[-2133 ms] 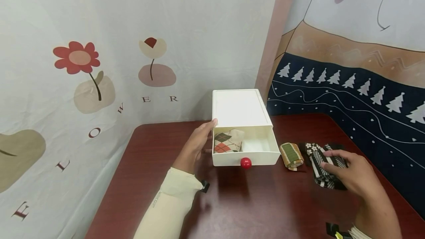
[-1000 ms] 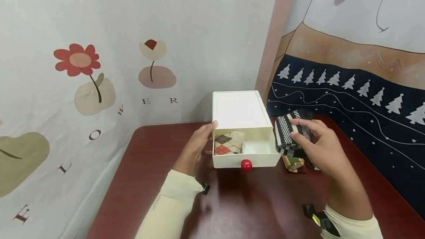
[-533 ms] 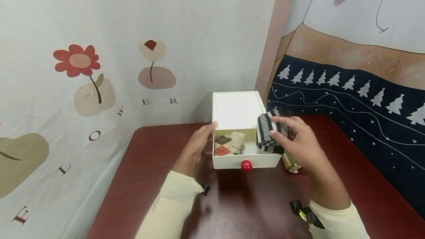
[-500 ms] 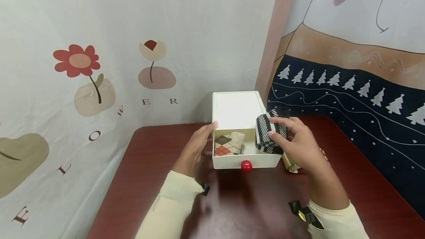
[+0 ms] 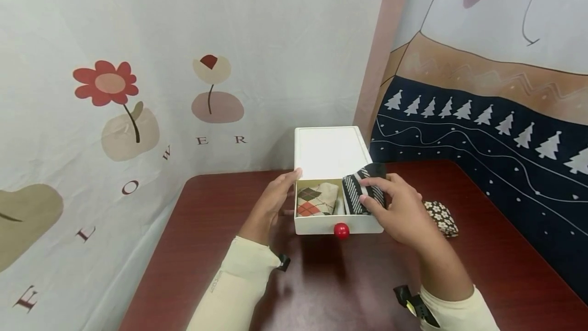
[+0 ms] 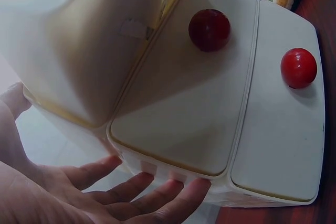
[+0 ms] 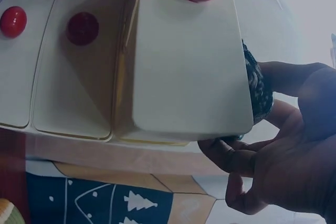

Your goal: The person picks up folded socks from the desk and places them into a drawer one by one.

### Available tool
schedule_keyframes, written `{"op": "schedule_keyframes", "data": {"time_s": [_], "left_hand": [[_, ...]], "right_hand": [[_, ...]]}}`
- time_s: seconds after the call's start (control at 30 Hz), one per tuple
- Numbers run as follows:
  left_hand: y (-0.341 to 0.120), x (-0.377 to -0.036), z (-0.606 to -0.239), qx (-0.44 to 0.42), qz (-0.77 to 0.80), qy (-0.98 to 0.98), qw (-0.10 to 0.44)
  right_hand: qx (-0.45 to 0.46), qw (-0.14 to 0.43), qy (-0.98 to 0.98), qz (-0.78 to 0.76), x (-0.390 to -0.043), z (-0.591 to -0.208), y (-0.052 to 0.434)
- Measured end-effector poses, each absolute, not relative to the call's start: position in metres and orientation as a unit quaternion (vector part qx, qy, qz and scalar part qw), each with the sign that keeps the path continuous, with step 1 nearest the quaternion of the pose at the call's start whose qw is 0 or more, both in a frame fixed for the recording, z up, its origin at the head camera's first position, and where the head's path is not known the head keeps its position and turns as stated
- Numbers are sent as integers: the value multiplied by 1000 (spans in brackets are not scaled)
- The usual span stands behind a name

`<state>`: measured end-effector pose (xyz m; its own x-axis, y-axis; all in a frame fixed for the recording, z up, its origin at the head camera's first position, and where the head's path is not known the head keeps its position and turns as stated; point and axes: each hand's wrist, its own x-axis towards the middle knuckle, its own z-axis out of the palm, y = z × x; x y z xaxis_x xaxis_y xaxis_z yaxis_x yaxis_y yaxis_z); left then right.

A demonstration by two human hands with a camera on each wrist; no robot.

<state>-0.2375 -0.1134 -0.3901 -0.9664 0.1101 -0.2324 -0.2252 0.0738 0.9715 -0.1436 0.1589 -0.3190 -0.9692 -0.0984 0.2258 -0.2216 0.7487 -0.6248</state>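
Striped black-and-white sock roll now sits in our white plastic drawer, right hand pinching it.
Two rolls inside, counting the argyle one; left hand, fingers straight, braces the box.

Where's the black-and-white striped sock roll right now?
In the head view, the striped sock roll sits in the open drawer's right half, gripped by the right hand, beside the argyle sock roll.

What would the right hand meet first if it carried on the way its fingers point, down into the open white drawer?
The right hand grips a black-and-white striped rolled sock over the open white plastic drawer. Going on down and leftward, the sock would probably meet the drawer floor first, then the argyle rolled sock; depth is unclear.
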Motion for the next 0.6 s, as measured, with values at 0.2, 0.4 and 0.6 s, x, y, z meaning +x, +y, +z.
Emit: {"op": "schedule_keyframes", "data": {"time_s": [0.2,0.4,0.6], "left_hand": [[-114,-237,-390,-31,664,737,118],[-115,-237,-391,-24,663,738,123],[-115,-237,-393,-24,669,732,125]], "right_hand": [[94,96,-942,307,-142,-321,149],[78,59,-959,266,-143,-320,137],[93,33,-973,208,-145,-320,129]]}}
